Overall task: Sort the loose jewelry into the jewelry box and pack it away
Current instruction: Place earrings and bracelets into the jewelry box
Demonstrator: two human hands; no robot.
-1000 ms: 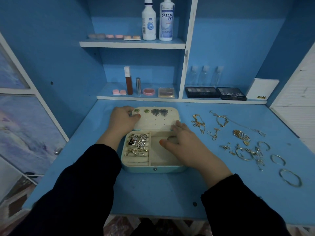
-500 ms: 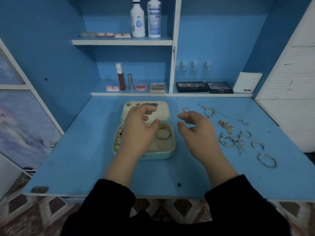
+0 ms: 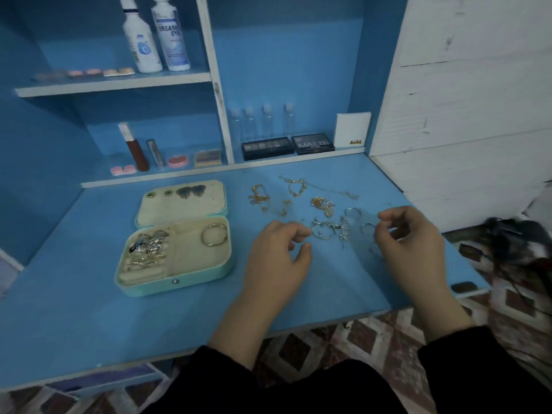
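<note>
Desk point(image 3: 89, 309), blue, with shelving behind.

Item 1 – jewelry box point(image 3: 179, 283), mint shell, cream lining, lying open toward the desk's left side. Its lid point(image 3: 185, 206) lies flat behind the base and carries 2 green studs and a dark wing-shaped piece. The left compartment holds silver rings point(image 3: 152, 245) on the rolls. The right compartment holds 1 gold bangle point(image 3: 214, 234) in its far corner.

Item 2 – loose jewelry point(image 3: 322, 204), gold chains and hoops, scattered toward the desk's back right, well apart from the box.

Left hand point(image 3: 277, 258): above the desk at the near edge of the scatter, fingers loosely curled, nothing visible in them.

Right hand point(image 3: 412, 243): near the desk's right edge, thumb and forefinger drawn close together beside a small hoop point(image 3: 368, 228). The blur makes it impossible to tell whether they pinch it.

Shelves: 2 white bottles point(image 3: 142, 40) on the upper shelf, and 4 clear bottles point(image 3: 263, 121) and 2 eyeshadow palettes point(image 3: 267, 147) on the lower.
</note>
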